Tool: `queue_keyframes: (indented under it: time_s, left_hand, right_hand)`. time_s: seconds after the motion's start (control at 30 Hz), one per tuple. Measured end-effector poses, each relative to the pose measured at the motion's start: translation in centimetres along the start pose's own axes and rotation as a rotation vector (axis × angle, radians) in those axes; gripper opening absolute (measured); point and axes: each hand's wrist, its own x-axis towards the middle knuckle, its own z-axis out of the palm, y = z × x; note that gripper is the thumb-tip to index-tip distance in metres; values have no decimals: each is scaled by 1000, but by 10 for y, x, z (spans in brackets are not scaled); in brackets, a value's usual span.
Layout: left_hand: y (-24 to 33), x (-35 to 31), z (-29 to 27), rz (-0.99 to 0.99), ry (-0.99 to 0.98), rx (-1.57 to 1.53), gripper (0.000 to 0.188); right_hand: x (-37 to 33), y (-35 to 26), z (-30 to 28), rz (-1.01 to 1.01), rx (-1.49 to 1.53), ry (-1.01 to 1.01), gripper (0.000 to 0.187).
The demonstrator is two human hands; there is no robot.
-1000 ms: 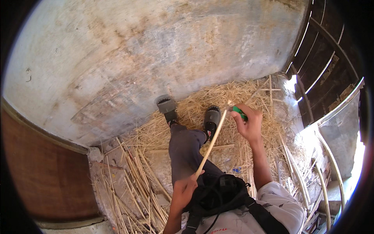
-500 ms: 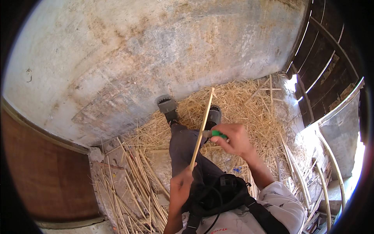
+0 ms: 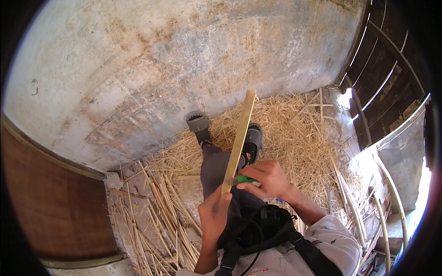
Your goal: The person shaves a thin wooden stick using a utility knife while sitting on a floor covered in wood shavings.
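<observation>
A flat, pale bamboo strip [image 3: 240, 138] is slanting over the dark trousers [image 3: 212, 169], the left hand [image 3: 214, 212] clamping its lower end. The right hand [image 3: 269, 179] is gripping a green-handled knife [image 3: 241, 179] whose blade [image 3: 233, 181] is touching the strip. Straw-like shavings [image 3: 294, 126] are lying tangled beside the stained wall [image 3: 184, 60].

Looks like a rough shed used as a wkshp: stained, bare wall [image 3: 184, 69], dark plank wall [image 3: 384, 73] w/ daylight thru the gaps, dusty floor [image 3: 192, 191] w/ a thick layer of straw-like shavings [image 3: 294, 133], lots of thin sticks [image 3: 169, 211] lying loose on the L, a few long, bent poles [image 3: 383, 225] on the R, plus a pale strip [image 3: 240, 138] & green-handled knife [image 3: 245, 179] in use, i.e. handwork.
</observation>
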Motion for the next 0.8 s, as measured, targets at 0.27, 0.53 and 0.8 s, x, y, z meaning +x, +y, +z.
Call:
queue_keyframes:
  time_s: [0.27,0.53,0.8]
  left_hand:
    - [-1,6,9,89,80,5,38]
    - [6,10,10,101,98,54,39]
    - [2,7,12,52,96,-26,36]
  right_hand:
    - [-2,-4,-2,8,-3,-20,29]
    - [-7,2,6,27,-13,56,28]
    - [-7,4,5,-4,-86,99,32]
